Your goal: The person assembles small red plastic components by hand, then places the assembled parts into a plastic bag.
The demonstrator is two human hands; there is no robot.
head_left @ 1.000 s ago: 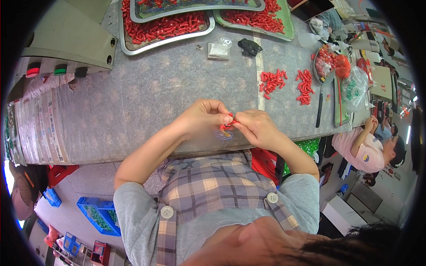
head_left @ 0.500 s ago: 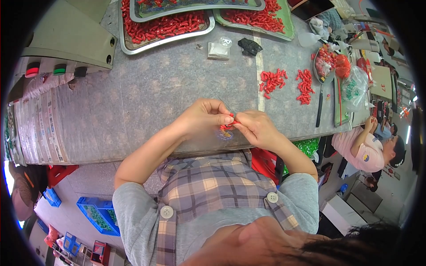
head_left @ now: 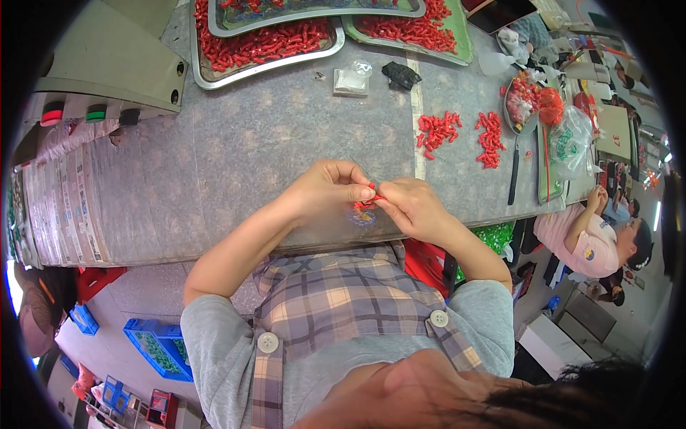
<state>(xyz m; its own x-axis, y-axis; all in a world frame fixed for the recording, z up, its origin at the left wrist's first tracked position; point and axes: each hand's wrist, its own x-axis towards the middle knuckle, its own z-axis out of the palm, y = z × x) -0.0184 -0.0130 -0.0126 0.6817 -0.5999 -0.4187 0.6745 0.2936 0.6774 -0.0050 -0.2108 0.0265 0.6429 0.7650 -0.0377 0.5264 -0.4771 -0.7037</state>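
The fingertips covered most of the small red piece (head_left: 363, 205), so its full outline could not be made out. It sat above the worktop (head_left: 250, 157), close inside the near edge. The left hand (head_left: 321, 189) pinched it between thumb and forefinger, and the right hand (head_left: 414, 207) gripped its other side, thumb and bent forefinger almost meeting the left thumb; the remaining right fingers were curled and partly out of sight.

What showed of the red slanted from the right fingertips down leftward, toward the near edge; whether that was its true long axis could not be told. An orange and bluish tangle (head_left: 362, 217) hung below it, pointing at the near edge, too blurred to separate into strands. A thin line, barely visible, ran from the fingers toward the far edge.

Right of the hands, two heaps of red pieces (head_left: 439, 133) lay apart on the worktop. Along the far edge stood a metal tray (head_left: 268, 75) of similar pieces, partly hidden under an upper tray (head_left: 386, 11) that the view cut off, and just beside them a green tray (head_left: 468, 36), also cropped.
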